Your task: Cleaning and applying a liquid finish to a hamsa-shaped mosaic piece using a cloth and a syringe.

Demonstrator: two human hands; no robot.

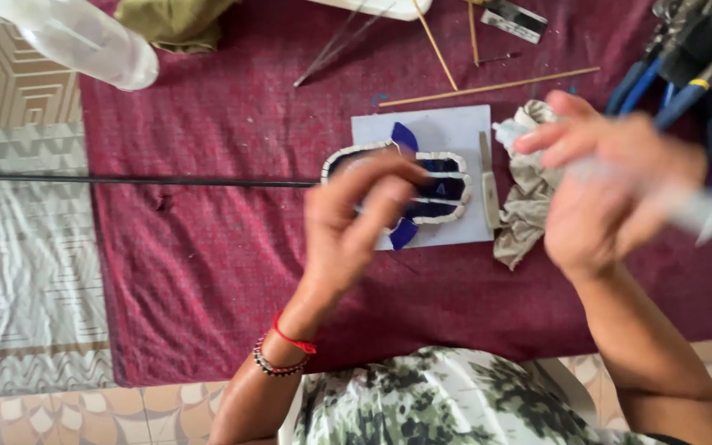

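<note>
Left hand: the left hand [356,218] is hovering at the centre of the frame with its fingers loosely curled, thumb and fingertips drawing close together; whether anything is pinched between them cannot be told because of blur.
Right hand: the right hand [611,185] is closing around a small clear plastic bottle [686,206] at the right of the frame, fingers wrapping it.
Workpiece: a blue glass piece edged in white [438,194] is lying on a pale board [447,132] at the upper centre, just beyond the left hand.
Cloth: a crumpled grey rag [525,206] is sitting just right of the board.
Surface: a maroon cloth [208,247] is covering the work area.
Tools: blue-handled pliers [686,58] are lying at the upper right; thin wooden sticks [488,86] are resting above the board.
</note>
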